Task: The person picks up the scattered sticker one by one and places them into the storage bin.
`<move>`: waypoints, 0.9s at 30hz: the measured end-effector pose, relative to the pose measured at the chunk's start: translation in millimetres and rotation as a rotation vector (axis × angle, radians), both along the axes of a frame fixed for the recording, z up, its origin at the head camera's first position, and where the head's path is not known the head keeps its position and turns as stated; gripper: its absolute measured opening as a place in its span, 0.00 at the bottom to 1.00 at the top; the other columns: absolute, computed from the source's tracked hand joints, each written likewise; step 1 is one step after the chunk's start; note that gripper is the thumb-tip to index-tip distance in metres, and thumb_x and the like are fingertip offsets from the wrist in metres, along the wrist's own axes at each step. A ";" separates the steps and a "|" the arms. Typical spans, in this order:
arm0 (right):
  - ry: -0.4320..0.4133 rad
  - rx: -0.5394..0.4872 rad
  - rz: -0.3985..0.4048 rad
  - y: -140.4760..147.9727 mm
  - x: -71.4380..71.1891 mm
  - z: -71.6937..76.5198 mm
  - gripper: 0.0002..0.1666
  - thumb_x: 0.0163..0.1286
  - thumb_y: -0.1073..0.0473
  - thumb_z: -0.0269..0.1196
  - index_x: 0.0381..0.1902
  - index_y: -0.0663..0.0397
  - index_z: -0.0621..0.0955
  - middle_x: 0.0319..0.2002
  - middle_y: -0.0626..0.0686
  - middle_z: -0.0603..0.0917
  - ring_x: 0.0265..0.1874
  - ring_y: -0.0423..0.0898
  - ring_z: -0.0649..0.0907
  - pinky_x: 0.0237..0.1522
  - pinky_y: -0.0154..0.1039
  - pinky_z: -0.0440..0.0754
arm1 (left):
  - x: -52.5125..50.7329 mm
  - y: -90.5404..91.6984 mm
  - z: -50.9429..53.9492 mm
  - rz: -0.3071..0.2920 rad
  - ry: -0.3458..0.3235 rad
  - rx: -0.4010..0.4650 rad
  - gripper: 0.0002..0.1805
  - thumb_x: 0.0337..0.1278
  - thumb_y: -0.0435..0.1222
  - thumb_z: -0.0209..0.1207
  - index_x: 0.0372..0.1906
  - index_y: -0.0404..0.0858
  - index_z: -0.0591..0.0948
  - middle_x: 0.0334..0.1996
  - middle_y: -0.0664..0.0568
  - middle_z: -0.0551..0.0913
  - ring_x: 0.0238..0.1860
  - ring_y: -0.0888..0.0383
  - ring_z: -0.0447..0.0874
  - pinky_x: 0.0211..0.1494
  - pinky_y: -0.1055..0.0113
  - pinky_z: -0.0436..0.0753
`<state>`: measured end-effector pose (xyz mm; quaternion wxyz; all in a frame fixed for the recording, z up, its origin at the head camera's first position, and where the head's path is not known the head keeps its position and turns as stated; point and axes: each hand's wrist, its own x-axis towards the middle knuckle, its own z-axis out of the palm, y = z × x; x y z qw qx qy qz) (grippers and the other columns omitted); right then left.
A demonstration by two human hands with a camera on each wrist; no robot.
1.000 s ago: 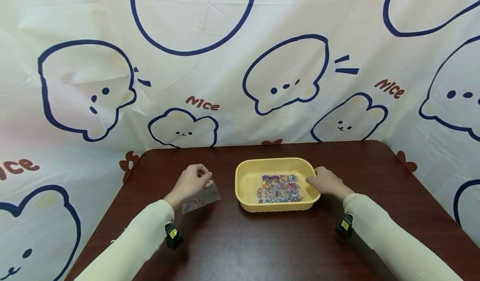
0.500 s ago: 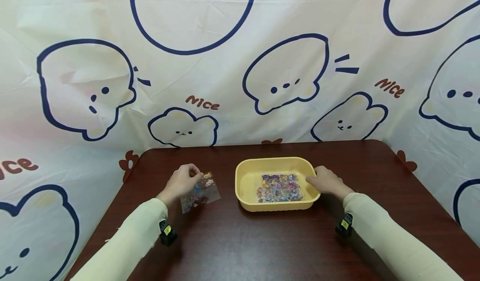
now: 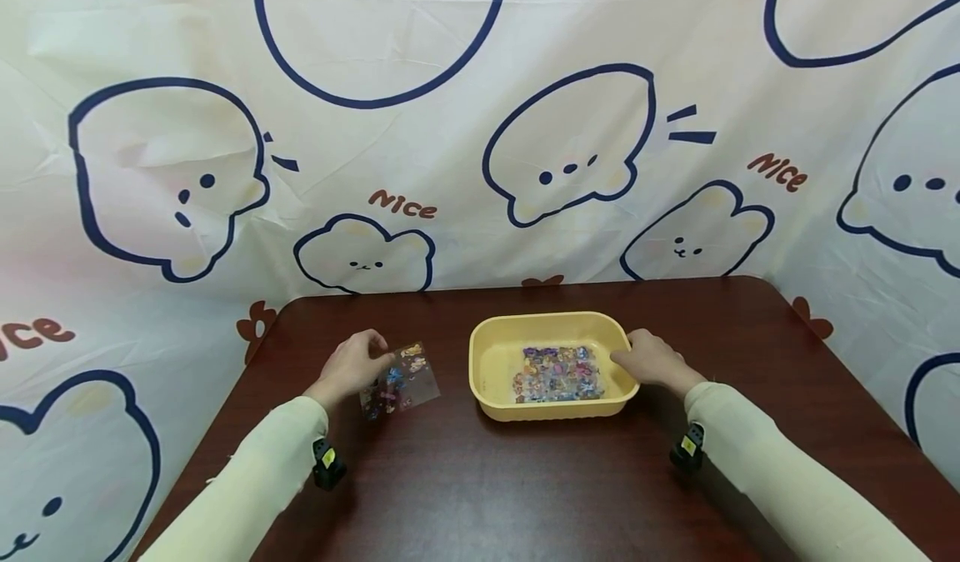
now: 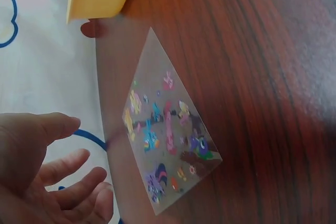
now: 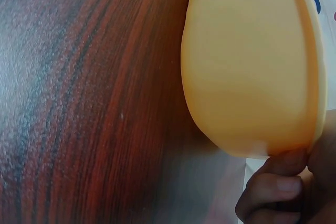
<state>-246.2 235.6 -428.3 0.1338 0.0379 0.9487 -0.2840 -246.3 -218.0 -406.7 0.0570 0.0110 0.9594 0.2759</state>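
A clear sticker sheet with small colourful cartoon figures lies flat on the table, left of the yellow tub. My left hand hovers at the sheet's left side. In the left wrist view the fingers are loosely bent, the thumb stands apart, and nothing is between them. My right hand grips the tub's right end by the rim, thumb inside; in the right wrist view its fingers curl against the outer wall. Inside the tub lies a clear, glittery multicoloured sheet or packet; which, I cannot tell.
The dark brown wooden table has its far edge against a pale cloth backdrop printed with cartoon animals. Each sleeved wrist carries a small black device, one being the left device.
My left hand has let go of the sticker sheet and drawn back left, uncovering more of it. The right hand stays on the tub's rim.
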 end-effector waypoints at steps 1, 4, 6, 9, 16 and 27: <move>0.001 0.002 0.000 0.1 -0.2 0.0 0.24 0.74 0.52 0.55 0.52 0.70 0.78 0.29 0.56 0.82 0.22 0.44 0.83 0.26 0.38 0.81 | -0.1 -0.7 -0.7 -0.003 -0.002 -0.012 0.18 0.69 0.42 0.59 0.54 0.33 0.77 0.44 0.40 0.81 0.35 0.52 0.78 0.39 0.58 0.78; 0.004 0.006 0.004 0.6 -1.0 0.2 0.24 0.74 0.52 0.55 0.52 0.69 0.78 0.29 0.56 0.82 0.23 0.44 0.83 0.26 0.38 0.81 | -0.2 -2.9 -2.7 -0.022 -0.004 -0.048 0.21 0.68 0.41 0.60 0.58 0.31 0.77 0.54 0.35 0.81 0.47 0.45 0.82 0.52 0.49 0.81; 0.005 0.006 0.005 0.8 -1.2 -0.2 0.23 0.74 0.51 0.55 0.51 0.69 0.78 0.29 0.56 0.82 0.23 0.44 0.83 0.26 0.38 0.81 | -0.4 -4.5 -4.3 -0.032 -0.004 -0.072 0.22 0.68 0.40 0.60 0.60 0.30 0.77 0.58 0.34 0.81 0.54 0.42 0.81 0.57 0.44 0.79; 0.003 0.003 0.005 0.8 -1.2 -0.2 0.23 0.74 0.51 0.55 0.51 0.69 0.78 0.29 0.56 0.82 0.23 0.44 0.83 0.26 0.38 0.81 | -0.4 -6.9 -6.6 -0.042 -0.001 -0.101 0.25 0.67 0.40 0.61 0.62 0.30 0.76 0.59 0.33 0.81 0.57 0.39 0.81 0.58 0.44 0.79; 0.005 0.005 0.005 0.4 -1.0 -1.1 0.22 0.74 0.52 0.55 0.50 0.68 0.79 0.28 0.55 0.82 0.22 0.44 0.83 0.26 0.37 0.80 | 0.6 -12.8 -11.8 -0.051 0.000 -0.181 0.30 0.63 0.40 0.65 0.65 0.29 0.74 0.58 0.32 0.79 0.55 0.38 0.80 0.56 0.42 0.79; 0.006 0.007 -0.003 -1.0 -0.5 -1.3 0.22 0.73 0.52 0.55 0.49 0.67 0.79 0.27 0.55 0.83 0.22 0.43 0.83 0.25 0.37 0.80 | -3.4 -19.3 -19.8 -0.050 -0.048 -0.234 0.38 0.60 0.43 0.68 0.67 0.25 0.70 0.62 0.29 0.76 0.60 0.35 0.77 0.62 0.39 0.76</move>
